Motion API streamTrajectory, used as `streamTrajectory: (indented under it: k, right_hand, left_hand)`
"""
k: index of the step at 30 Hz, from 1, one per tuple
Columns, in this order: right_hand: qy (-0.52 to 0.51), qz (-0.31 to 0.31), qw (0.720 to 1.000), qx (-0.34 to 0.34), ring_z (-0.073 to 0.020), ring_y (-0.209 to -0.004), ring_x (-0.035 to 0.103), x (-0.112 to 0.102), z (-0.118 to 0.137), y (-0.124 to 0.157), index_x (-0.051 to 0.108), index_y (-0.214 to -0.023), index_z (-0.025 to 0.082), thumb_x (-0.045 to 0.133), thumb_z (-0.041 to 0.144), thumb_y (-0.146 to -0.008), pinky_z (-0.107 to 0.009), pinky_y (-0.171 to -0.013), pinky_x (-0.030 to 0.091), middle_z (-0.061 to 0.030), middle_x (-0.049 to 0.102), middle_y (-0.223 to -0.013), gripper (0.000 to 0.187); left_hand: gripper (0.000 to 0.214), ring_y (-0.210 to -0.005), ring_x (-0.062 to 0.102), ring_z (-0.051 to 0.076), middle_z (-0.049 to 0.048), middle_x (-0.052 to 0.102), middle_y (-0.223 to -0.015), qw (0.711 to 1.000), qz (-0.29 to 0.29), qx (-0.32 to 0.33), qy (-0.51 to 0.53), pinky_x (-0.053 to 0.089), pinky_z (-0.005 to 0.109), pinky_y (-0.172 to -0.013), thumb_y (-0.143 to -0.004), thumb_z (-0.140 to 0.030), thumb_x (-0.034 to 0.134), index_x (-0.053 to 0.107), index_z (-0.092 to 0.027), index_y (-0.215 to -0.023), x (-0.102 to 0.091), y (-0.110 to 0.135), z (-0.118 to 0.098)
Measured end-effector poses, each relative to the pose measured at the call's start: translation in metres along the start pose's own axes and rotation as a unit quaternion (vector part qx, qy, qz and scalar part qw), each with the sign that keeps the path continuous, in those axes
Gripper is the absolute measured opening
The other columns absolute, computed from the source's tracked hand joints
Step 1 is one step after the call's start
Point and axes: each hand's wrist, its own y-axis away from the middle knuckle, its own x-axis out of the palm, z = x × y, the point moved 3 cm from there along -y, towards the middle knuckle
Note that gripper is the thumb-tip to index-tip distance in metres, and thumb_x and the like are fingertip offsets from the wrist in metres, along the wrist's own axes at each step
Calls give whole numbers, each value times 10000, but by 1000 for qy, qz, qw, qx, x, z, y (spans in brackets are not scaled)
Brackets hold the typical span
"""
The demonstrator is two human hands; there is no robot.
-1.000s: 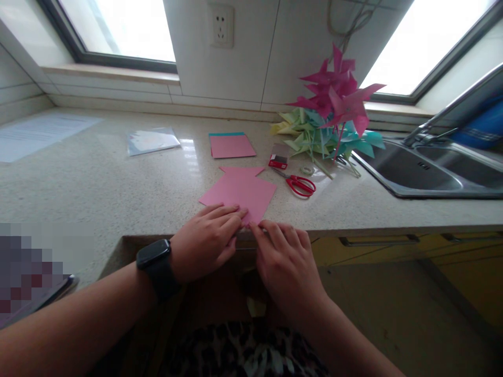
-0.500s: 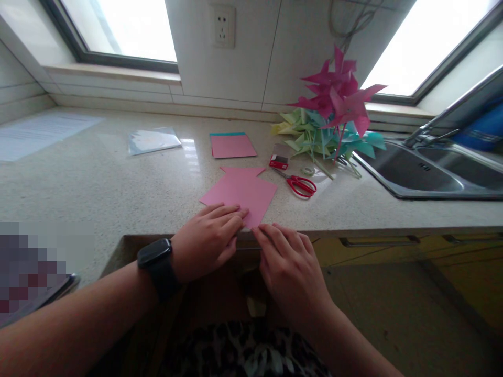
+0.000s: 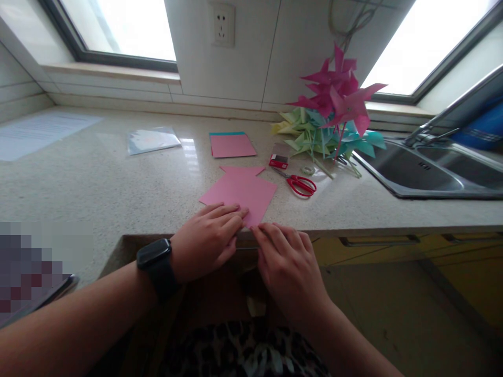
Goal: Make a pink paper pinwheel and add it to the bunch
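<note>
A square of pink paper (image 3: 248,192) lies turned cornerwise at the counter's front edge, its near corner under my hands. Behind it, two pointed ends of pink paper (image 3: 242,170) stick out; whether they belong to the same sheet I cannot tell. My left hand (image 3: 214,230), with a dark watch on the wrist, rests its fingers flat on the lower part of the sheet. My right hand (image 3: 288,256) has its bent fingertips closed at the near corner, with the thumb hidden. Red-handled scissors (image 3: 291,180) lie right of the paper, close to a small red box (image 3: 279,161).
A stack of pink and blue paper squares (image 3: 233,145) sits farther back. Several paper pinwheels (image 3: 346,102) are heaped beside the sink (image 3: 428,173). A tape roll (image 3: 307,170) is near the scissors. At left are a clear packet (image 3: 153,141) and printed sheets (image 3: 43,133).
</note>
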Motion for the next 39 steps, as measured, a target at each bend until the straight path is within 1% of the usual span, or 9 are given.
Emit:
streamTrajectory:
  k: [7, 17, 23, 30, 34, 39]
  right_hand:
    - [-12, 0, 1000, -3, -268, -1139, 549, 0, -1, 1, 599, -1340, 190, 603, 176, -951, -442, -935, 387, -51, 672, -1289, 389]
    - [15, 2, 1000, 4, -256, -1090, 554, 2, 1, -1, 607, -1329, 202, 628, 195, -938, -449, -892, 382, -37, 674, -1253, 392]
    - [37, 13, 999, 10, -252, -1057, 543, 1, 2, -5, 606, -1329, 211, 616, 199, -944, -453, -881, 359, -46, 669, -1250, 385]
    - [58, 19, 998, 19, -268, -1020, 525, 5, 2, -9, 561, -1393, 230, 613, 220, -945, -465, -860, 349, -60, 656, -1244, 450]
    - [48, 16, 999, 15, -273, -1021, 525, 3, 2, -9, 584, -1367, 214, 595, 220, -950, -471, -872, 360, -66, 656, -1237, 417]
    - [11, 14, 1000, 8, -264, -1086, 535, -2, 1, -2, 592, -1350, 208, 605, 191, -940, -459, -917, 373, -55, 657, -1260, 411]
  left_hand:
    - [443, -1311, 542, 263, 125, 618, -1397, 1000, 0, -1, 3, 419, 477, -1130, -902, -163, 541, 537, -108, -1341, 0, 1, 1]
    - [428, -1326, 529, 258, 117, 607, -1414, 1000, 4, 0, -1, 410, 467, -1139, -904, -168, 527, 546, -109, -1327, 1, 2, 0]
    - [429, -1330, 529, 257, 120, 607, -1414, 1000, 1, 2, -1, 413, 464, -1139, -902, -167, 529, 549, -111, -1327, 0, 1, 0]
    - [461, -1331, 530, 262, 123, 608, -1412, 1000, 0, -1, 3, 412, 466, -1141, -899, -162, 533, 525, -115, -1358, 2, 1, 0]
    - [448, -1335, 525, 261, 121, 604, -1416, 1000, 4, -2, 5, 407, 471, -1144, -901, -160, 533, 532, -119, -1348, 1, 1, 1]
    - [435, -1321, 537, 268, 127, 606, -1414, 1000, 3, -2, 6, 410, 476, -1137, -900, -162, 539, 540, -122, -1333, 0, 0, 0]
